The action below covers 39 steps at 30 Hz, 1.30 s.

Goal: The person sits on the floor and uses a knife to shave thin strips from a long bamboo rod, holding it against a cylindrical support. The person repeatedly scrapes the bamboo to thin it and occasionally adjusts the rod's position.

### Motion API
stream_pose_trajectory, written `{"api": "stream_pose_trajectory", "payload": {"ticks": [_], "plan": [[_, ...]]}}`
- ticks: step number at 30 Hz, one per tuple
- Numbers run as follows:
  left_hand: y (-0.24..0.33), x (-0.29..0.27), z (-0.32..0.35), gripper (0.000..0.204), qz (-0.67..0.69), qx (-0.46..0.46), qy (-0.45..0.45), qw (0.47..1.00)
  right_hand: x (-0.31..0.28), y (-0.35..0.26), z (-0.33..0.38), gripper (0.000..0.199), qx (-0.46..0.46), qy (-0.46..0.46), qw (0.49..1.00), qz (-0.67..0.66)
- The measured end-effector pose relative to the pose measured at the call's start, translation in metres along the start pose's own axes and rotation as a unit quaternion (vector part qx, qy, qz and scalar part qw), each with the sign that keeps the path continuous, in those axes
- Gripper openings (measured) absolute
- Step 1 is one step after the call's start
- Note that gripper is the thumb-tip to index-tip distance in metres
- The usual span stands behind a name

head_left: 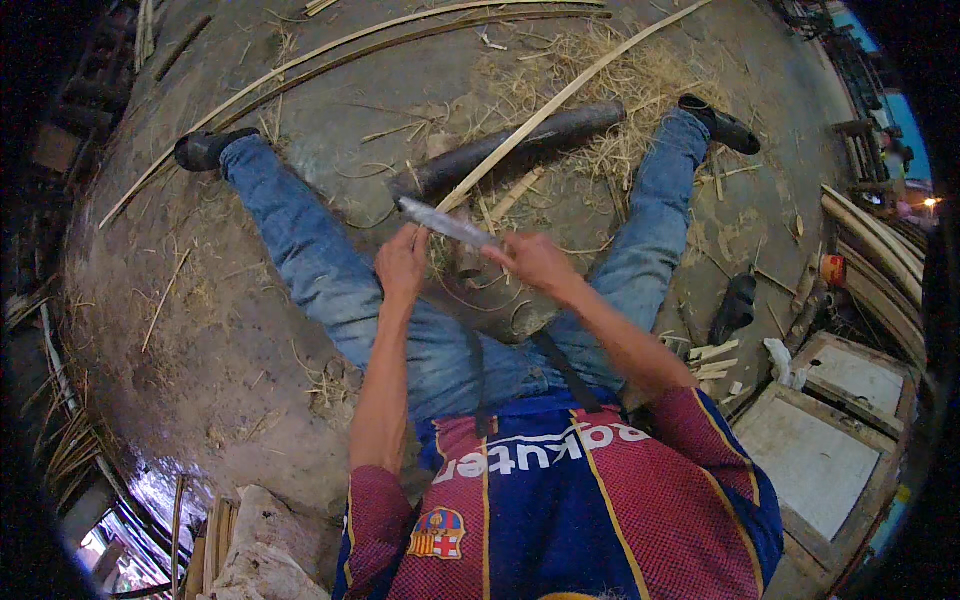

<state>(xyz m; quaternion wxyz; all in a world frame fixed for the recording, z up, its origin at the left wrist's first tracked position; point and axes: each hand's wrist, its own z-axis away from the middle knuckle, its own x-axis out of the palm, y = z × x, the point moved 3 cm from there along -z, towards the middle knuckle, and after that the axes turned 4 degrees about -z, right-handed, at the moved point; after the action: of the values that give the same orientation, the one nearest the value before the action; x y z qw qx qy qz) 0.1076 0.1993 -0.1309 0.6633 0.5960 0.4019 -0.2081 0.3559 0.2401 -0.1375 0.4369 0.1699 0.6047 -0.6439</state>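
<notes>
Left hand (403, 262): fingers closed on the blade (445, 222).
Right hand (535, 262): closed — gripping the blade's other end.
Bamboo strip (560, 100): meets the blade, crossing the dark log (520, 150).

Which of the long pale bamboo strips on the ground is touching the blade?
The straight pale bamboo strip crossing the dark round log; the curved strips lie far away.
</notes>
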Motion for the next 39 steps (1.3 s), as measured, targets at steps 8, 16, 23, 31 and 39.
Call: {"api": "stream_pose_trajectory", "payload": {"ticks": [8, 16, 23, 31, 39], "plan": [[-0.004, -0.006, 0.006, 0.031, 0.020, -0.009, -0.015, 1.000, -0.029, -0.001, -0.008, 0.065, -0.063, -0.090, 0.984, 0.138], [-0.003, 0.003, -0.032, 0.025, 0.185, -0.044, -0.096, 0.977, -0.086, 0.161, -0.063, 0.060, 0.217, 0.308, 0.921, -0.096], [-0.032, -0.001, -0.078, 0.032, 0.054, -0.024, -0.093, 0.994, -0.031, 0.090, -0.011, 0.051, 0.157, 0.138, 0.974, -0.088], [-0.012, -0.023, -0.086, 0.036, -0.072, 0.011, 0.110, 0.991, -0.012, 0.004, 0.018, 0.038, 0.068, 0.009, 0.968, -0.243], [0.109, 0.059, -0.143, 0.041, -0.001, 0.145, 0.027, 0.989, 0.042, -0.031, 0.037, 0.030, 0.107, -0.167, 0.892, -0.407]]}}
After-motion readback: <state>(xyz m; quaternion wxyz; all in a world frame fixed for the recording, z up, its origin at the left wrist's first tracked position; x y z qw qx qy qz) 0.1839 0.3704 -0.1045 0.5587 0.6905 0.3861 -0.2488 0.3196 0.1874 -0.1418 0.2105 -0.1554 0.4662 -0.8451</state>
